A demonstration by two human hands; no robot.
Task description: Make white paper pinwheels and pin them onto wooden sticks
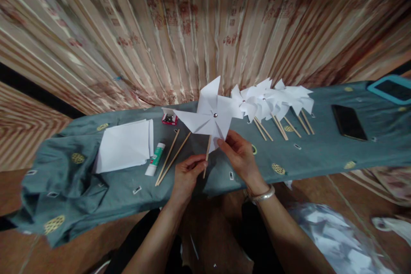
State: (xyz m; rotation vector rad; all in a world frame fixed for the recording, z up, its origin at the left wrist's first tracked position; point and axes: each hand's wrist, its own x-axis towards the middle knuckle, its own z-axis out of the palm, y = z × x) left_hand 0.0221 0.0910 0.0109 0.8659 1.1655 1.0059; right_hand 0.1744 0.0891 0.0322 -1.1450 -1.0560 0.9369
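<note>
My left hand (188, 173) pinches the near-vertical stick (208, 150); my right hand (240, 154) grips the lowest blade (214, 141) of the white pinwheel (210, 111), which sits at the frame's centre, just above both.

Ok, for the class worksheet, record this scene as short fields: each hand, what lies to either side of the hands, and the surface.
Left hand: pinching a wooden stick
Right hand: holding a white pinwheel near its lower edge
Left side: white paper stack, glue stick, two loose sticks, open red box
Right side: more white pinwheels, black phone
Surface: grey-green cloth with yellow patterns
</note>
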